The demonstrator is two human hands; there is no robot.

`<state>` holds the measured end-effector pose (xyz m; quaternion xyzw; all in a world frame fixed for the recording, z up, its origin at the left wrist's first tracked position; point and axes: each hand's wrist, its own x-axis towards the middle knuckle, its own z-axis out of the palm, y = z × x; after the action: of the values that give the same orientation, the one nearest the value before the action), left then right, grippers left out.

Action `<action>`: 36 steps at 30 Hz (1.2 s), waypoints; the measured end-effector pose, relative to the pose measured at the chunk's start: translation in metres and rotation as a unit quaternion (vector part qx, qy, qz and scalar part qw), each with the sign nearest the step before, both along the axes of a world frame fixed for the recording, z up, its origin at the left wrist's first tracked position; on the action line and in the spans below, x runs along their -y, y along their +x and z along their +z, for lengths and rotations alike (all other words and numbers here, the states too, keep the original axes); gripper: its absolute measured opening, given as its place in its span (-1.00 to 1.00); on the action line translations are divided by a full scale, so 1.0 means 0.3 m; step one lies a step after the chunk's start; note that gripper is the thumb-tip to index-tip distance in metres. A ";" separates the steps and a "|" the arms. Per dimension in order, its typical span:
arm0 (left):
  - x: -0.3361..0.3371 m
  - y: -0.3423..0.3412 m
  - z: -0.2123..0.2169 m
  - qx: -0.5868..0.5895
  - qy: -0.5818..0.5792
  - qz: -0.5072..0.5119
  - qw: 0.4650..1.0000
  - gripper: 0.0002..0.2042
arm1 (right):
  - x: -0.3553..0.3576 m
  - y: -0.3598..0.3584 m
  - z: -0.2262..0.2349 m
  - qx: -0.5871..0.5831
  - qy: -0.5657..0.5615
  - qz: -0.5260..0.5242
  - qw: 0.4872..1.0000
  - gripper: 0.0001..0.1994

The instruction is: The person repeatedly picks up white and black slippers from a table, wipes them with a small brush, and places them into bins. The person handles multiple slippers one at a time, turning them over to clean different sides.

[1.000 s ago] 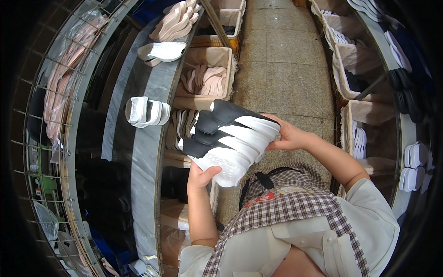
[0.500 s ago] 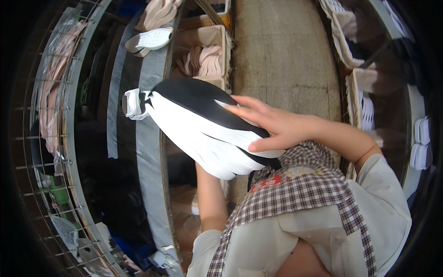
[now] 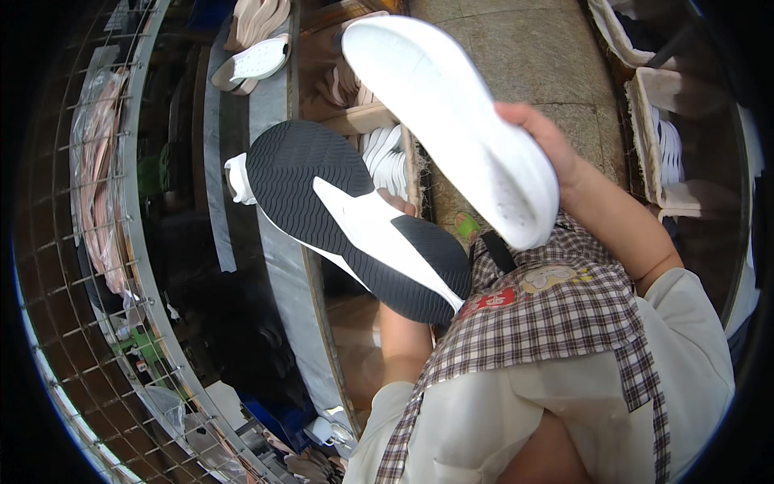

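Note:
My right hand (image 3: pixel 548 149) grips a white foam shoe sole (image 3: pixel 443 105) by its right edge. The sole is held up at an angle, its smooth curved face showing. Lower and to the left is a black-and-white shoe sole (image 3: pixel 314 177) with its wavy black tread turned up. My left hand (image 3: pixel 397 202) is wrapped round that one from beneath. Only some fingers show at its far edge, and the palm is hidden. The two soles are apart. Whether more soles lie under the treaded one, I cannot tell.
A narrow grey bench (image 3: pixel 278 242) runs along the left, with a white sole (image 3: pixel 256 63) and a small white piece (image 3: pixel 239 179) on it. Behind it stands a wire-mesh rack (image 3: pixel 121 242). Lined baskets (image 3: pixel 645 121) of soles stand on both sides of the floor aisle (image 3: pixel 516 48).
My right hand has lifted a white sole away, up and to the right. The piece in my left hand now shows its black tread, where white sides and a smooth black face showed before.

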<state>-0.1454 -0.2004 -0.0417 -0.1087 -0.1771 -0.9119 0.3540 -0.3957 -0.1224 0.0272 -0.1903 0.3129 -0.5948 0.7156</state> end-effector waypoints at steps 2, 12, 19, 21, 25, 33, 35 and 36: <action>-0.004 -0.016 0.019 0.021 0.009 0.004 1.000 -0.28 | -0.017 0.021 -0.014 -0.035 -0.057 0.045 0.997 -0.32; -0.012 -0.092 0.053 -0.016 0.044 -0.021 0.999 -0.31 | 0.006 0.021 -0.175 0.315 0.003 0.066 0.947 -0.50; 0.028 -0.095 0.028 -0.106 0.033 -0.057 0.992 -0.31 | -0.006 0.017 -0.197 0.404 0.004 0.045 0.914 -0.54; 0.014 -0.092 0.048 -0.111 0.029 -0.049 0.992 -0.32 | -0.007 0.013 -0.188 0.394 0.012 0.038 0.918 -0.53; -0.076 -0.063 0.136 0.164 0.049 0.140 0.975 -0.46 | 0.003 0.020 -0.171 0.262 0.005 0.040 0.964 -0.52; -0.061 -0.060 0.199 0.368 0.052 0.225 0.901 -0.63 | 0.038 0.049 -0.239 0.280 0.041 0.072 0.956 -0.55; -0.035 -0.057 0.205 0.077 0.163 0.005 0.984 -0.65 | 0.034 0.050 -0.268 0.353 0.041 0.076 0.932 -0.58; -0.025 -0.059 0.210 0.035 0.227 -0.005 0.973 -0.68 | 0.033 0.045 -0.279 0.382 0.021 0.088 0.920 -0.59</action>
<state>-0.1632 -0.1928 0.0214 0.0051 0.0226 -0.9333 0.3584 -0.3822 -0.1325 -0.0565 0.0394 0.0102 -0.5502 0.8340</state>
